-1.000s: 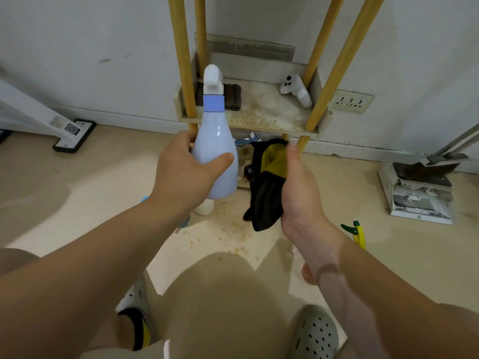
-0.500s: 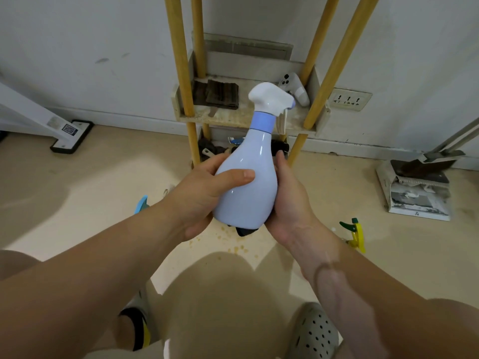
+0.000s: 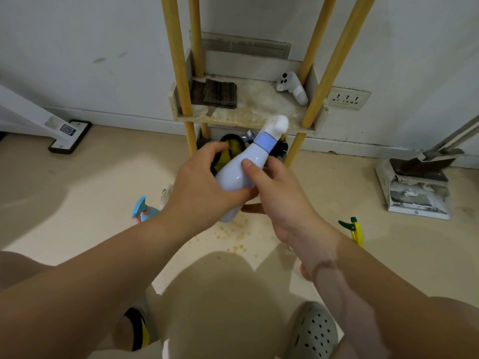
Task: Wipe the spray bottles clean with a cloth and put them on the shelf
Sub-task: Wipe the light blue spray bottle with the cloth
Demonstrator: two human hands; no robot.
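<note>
I hold a pale blue spray bottle (image 3: 237, 172) with a white spray head over the floor, tilted toward the upper right, in front of the low shelf (image 3: 246, 121). My right hand (image 3: 282, 195) grips its body, thumb on top and fingers underneath. Over the bottle's left side, my left hand (image 3: 202, 187) curls round a black and yellow cloth (image 3: 228, 154) and presses it to the bottle. Most of the cloth is hidden behind the hand and bottle. On the floor lie a teal spray bottle (image 3: 142, 209) at the left and a yellow spray bottle (image 3: 356, 230) with a green trigger at the right.
The shelf has yellow wooden posts (image 3: 176, 60) and holds a folded brown cloth (image 3: 219, 93) and a white controller (image 3: 291, 88). A dustpan and broom (image 3: 414, 187) stand at the right wall, a white stand base (image 3: 70, 136) at the left. Crumbs (image 3: 233, 237) dot the floor.
The bottle went from upright in my left hand to tilted right between both hands. The cloth moved from my right hand to the bottle's left side under my left hand.
</note>
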